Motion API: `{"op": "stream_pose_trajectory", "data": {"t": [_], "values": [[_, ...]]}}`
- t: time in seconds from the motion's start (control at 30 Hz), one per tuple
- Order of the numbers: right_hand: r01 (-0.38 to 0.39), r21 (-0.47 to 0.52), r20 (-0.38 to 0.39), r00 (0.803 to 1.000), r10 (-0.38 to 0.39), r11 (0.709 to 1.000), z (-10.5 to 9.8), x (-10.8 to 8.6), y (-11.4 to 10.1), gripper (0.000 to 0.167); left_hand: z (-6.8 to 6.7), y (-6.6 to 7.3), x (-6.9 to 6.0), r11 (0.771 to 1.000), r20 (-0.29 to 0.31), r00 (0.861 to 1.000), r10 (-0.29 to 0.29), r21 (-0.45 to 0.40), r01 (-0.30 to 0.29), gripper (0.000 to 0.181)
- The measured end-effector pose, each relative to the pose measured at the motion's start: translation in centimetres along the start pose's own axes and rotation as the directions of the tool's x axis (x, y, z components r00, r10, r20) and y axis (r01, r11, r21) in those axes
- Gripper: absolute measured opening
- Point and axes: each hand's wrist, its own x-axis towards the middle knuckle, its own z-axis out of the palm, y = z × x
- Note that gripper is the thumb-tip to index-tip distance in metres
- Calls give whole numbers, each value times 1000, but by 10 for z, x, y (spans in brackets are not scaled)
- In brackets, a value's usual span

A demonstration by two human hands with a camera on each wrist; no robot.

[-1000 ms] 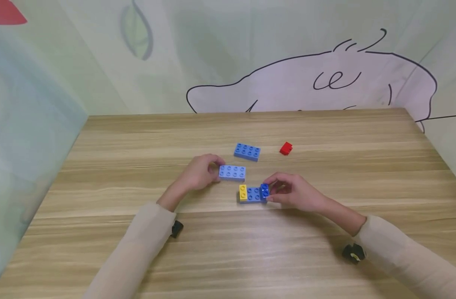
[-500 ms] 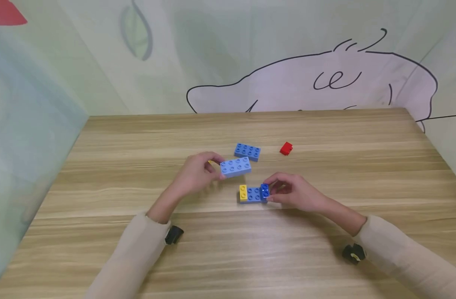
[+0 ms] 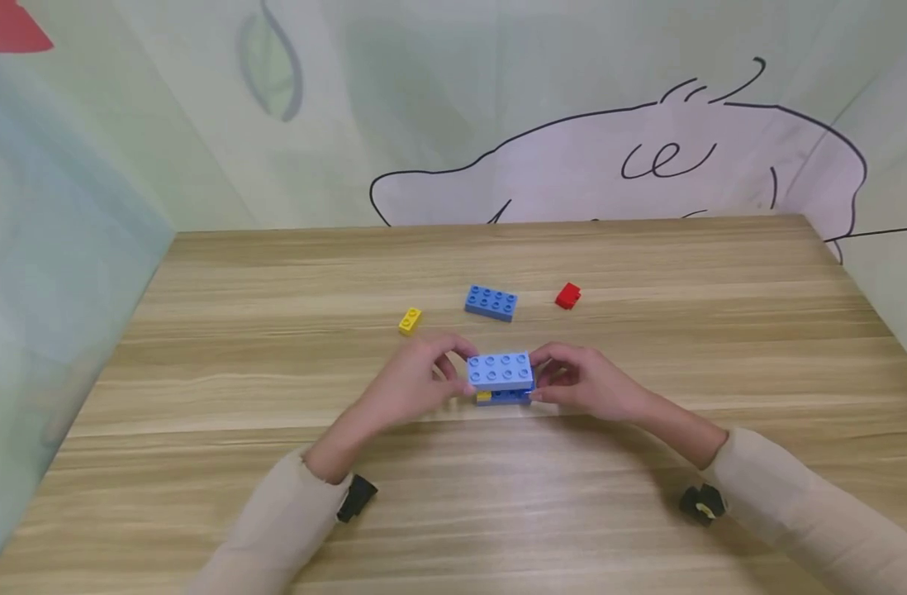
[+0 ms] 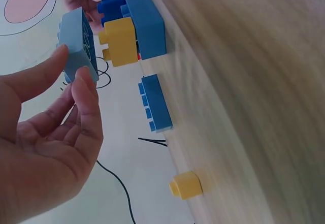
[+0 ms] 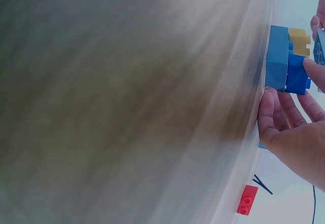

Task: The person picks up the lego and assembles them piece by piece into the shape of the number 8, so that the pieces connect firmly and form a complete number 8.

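My left hand (image 3: 405, 380) pinches the left end of a light blue brick (image 3: 500, 372), held level above a blue base brick (image 3: 505, 397). In the left wrist view a gap separates the light blue brick (image 4: 78, 46) from a yellow brick (image 4: 121, 41) seated on one end of the base (image 4: 145, 23). A dark blue brick (image 5: 296, 74) sits on the base's other end. My right hand (image 3: 598, 384) grips that right end, its fingers on the dark blue brick and the base, which rests on the table.
Behind the hands, a blue brick (image 3: 491, 303) lies on the wooden table (image 3: 498, 496). To its left is a small yellow brick (image 3: 410, 321), to its right a small red one (image 3: 568, 296). A printed cloth (image 3: 439, 107) stands behind the table's far edge.
My left hand has lifted the light blue brick and carried it rightward over the base. The small yellow brick behind that hand has come into full view. My right hand has stayed put.
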Motion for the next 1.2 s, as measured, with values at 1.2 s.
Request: {"op": "stream_pose_trajectory", "data": {"t": [1.2], "values": [[33,-7,25,999,-33,999,-2,-1,-4,39,14,-4,2,999,13,1000,8,43,-8,37]]}}
